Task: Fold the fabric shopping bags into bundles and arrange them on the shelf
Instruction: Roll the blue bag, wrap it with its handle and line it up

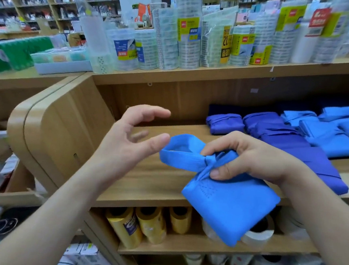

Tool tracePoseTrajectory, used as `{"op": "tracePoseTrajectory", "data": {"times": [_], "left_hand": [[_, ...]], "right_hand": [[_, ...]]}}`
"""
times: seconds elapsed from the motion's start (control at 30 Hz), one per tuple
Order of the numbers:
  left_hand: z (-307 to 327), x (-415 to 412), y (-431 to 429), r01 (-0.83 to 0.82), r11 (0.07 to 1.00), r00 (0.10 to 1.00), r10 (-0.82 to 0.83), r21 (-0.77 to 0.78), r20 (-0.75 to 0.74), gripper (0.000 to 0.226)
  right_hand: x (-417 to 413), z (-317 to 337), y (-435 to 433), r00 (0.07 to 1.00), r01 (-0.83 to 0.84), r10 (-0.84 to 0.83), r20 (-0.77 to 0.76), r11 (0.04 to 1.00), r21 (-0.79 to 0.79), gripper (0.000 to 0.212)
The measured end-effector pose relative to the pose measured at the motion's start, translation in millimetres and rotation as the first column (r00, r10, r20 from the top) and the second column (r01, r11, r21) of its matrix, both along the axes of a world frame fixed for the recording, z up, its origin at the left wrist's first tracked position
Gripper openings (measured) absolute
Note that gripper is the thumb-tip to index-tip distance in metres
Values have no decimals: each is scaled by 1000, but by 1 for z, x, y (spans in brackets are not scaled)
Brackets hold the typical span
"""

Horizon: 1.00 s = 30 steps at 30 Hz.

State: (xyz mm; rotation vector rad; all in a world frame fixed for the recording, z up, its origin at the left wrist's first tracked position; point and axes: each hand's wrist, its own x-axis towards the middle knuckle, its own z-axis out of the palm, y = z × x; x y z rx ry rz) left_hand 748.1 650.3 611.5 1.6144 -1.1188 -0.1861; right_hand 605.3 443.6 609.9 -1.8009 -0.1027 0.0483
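Across mid-frame, a wooden shelf (144,182); at its upper right, folded blue and purple bundles (275,128). Centre right, before the shelf, a bright blue bag (230,209), strap seemingly knotted, pinched by the right hand (251,158). Left hand (123,147) beside it, fingers loosely spread, empty.

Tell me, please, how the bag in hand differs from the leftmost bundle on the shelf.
The held bag is bright blue; the leftmost bundle is darker, violet-blue. The held bag is gripped by the right hand; the leftmost bundle lies on the shelf. The bag's strap loops loose; the bundle's looks wrapped flat. Both are folded fabric.
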Motion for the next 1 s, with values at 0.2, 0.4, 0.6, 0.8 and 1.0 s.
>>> {"op": "tracePoseTrajectory", "data": {"times": [0.2, 0.4, 0.6, 0.8, 1.0], "left_hand": [[-16, -13, -4, 70, 968, 791, -201, 241, 578, 38], [2, -10, 7, 330, 927, 928, -353, -178, -117, 26], [1, -13, -9, 297, 879, 697, -466, -372, -544, 33], [-6, 0, -2, 496, 797, 471, -580, -345, -665, 54], [3, -3, -7, 551, 748, 457, -641, -370, -617, 71]], "right_hand": [[-2, -7, -15, 989, -103, 128, -69, 950, 295, 24], [-2, -27, -19, 973, -158, 214, -84, 889, 430, 29], [2, -38, -8, 964, -235, 264, 20, 816, 528, 47], [-19, -19, 0, 989, 88, -65, 130, 980, -178, 94], [-30, -7, 24, 878, 448, -45, 477, 429, -784, 113]]}}
